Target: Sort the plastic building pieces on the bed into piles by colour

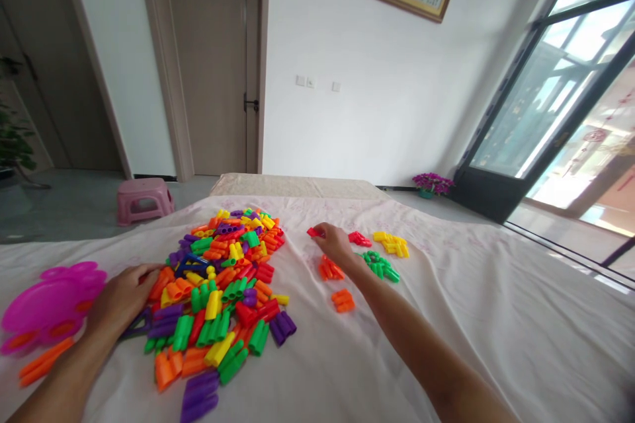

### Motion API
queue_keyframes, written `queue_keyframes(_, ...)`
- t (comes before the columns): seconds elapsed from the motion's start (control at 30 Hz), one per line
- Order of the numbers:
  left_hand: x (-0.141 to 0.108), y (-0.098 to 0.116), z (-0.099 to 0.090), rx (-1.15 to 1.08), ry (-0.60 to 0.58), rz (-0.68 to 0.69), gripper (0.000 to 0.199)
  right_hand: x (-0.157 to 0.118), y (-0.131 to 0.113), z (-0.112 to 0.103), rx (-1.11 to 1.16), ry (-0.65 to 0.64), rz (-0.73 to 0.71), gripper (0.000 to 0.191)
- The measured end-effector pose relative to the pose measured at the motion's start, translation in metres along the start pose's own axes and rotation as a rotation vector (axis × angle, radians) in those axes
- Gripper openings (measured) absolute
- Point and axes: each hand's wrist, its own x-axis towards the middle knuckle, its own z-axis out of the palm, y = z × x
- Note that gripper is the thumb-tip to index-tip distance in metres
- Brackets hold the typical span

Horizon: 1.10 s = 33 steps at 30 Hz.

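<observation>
A large heap of plastic tube pieces (213, 317) in red, orange, yellow, green and purple lies on the white cloth. My left hand (124, 294) rests at the heap's left edge, its fingertips by orange pieces; whether they grip one is hidden. My right hand (330, 241) pinches a small red piece (313, 232) to the right of the heap. Around that hand are small groups: red pieces (360, 238), yellow pieces (391, 244), green pieces (381, 266) and orange pieces (331, 269). One more orange piece (343, 301) lies nearer to me.
A magenta tray (44, 304) sits at the left, with an orange piece (45, 362) just in front of it. Past the cloth-covered surface (307, 370) stand a pink stool (145, 201) and a pot of purple flowers (432, 184).
</observation>
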Motion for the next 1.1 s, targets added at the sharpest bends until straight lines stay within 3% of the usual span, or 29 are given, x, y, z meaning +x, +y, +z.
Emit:
queue_keyframes(0.13,0.001,-0.002,0.001,0.024,-0.001,-0.003,0.054,0.022,0.056,-0.025,-0.121,0.078,0.199,0.029)
queue_keyframes(0.27,0.003,-0.006,0.003,0.021,0.002,0.006,0.054,0.038,0.095,-0.031,-0.268,0.025,0.31,0.031)
queue_keyframes(0.4,0.003,-0.008,0.004,0.028,0.001,0.022,0.053,0.046,0.109,-0.023,-0.303,-0.022,0.341,0.03)
queue_keyframes(0.63,0.001,-0.004,0.002,0.023,0.019,0.009,0.051,0.04,0.112,-0.019,-0.3,-0.035,0.318,0.035)
queue_keyframes(0.77,-0.002,0.002,-0.001,0.008,0.018,0.006,0.05,0.034,0.091,-0.027,-0.283,0.042,0.238,0.039)
queue_keyframes(0.9,-0.005,0.01,-0.005,0.002,0.007,0.001,0.051,0.02,0.038,-0.023,-0.063,0.156,-0.023,0.032)
queue_keyframes(1.0,-0.007,0.012,-0.006,0.004,0.025,0.009,0.049,-0.002,-0.013,-0.006,0.143,0.029,-0.205,0.026)
queue_keyframes(1.1,-0.006,0.011,-0.006,0.012,0.033,0.016,0.049,-0.024,-0.055,0.017,0.226,-0.174,-0.255,0.022)
